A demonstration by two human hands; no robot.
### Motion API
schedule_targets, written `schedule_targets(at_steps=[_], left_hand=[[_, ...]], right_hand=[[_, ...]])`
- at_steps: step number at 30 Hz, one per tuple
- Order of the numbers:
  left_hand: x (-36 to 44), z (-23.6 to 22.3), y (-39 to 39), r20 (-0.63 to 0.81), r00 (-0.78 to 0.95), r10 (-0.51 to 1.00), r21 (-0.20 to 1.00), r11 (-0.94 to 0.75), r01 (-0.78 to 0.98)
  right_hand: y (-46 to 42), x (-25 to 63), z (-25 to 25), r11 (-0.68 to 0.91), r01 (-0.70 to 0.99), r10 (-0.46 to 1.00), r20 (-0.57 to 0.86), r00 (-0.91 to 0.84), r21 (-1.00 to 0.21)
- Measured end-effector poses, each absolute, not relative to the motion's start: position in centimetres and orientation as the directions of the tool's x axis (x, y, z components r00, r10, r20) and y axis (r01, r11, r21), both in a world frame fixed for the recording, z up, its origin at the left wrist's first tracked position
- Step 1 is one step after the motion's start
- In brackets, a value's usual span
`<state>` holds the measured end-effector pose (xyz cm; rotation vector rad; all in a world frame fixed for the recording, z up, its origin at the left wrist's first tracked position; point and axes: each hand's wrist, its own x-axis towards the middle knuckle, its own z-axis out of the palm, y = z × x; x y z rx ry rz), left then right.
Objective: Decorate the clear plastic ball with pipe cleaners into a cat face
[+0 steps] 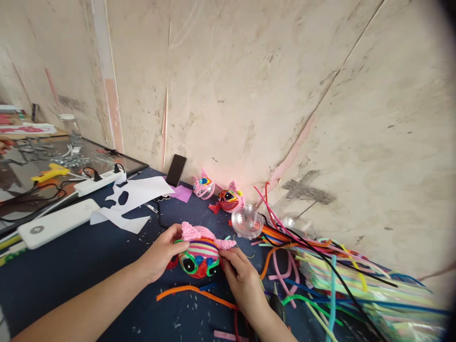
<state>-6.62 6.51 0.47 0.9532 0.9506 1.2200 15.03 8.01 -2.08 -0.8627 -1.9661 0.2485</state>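
Between my hands sits a pipe-cleaner animal head (199, 254), striped pink and several other colours. It has two pink ears, black eyes ringed in green and white, and a red-orange snout. My left hand (158, 254) grips its left side, the thumb by the base of the left ear. On the other side, the fingers of my right hand (242, 278) close on the edge below the right ear; their tips are partly hidden. An orange pipe cleaner (194, 289) lies in front of the head. A dark-handled tool (277, 306) lies beside my right wrist.
Two similar pink figures, one (204, 186) behind the other (230, 198), stand by the wall near a clear plastic half-ball (247, 221). Loose pipe cleaners (356, 285) cover the right side. Leftward are cut paper (146, 192), a phone (176, 170), a power strip (101, 182) and a yellow glue gun (53, 174).
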Motion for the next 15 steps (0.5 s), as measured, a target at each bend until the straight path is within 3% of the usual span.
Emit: schedule_targets(at_steps=[15], left_hand=[[-6.74,-0.37,6.67,-0.075,0.110,0.991,0.945,0.106,-0.310]], right_hand=[[8.03,15.32,-2.09,0.738,0.472,0.657,0.675,-0.337,-0.482]])
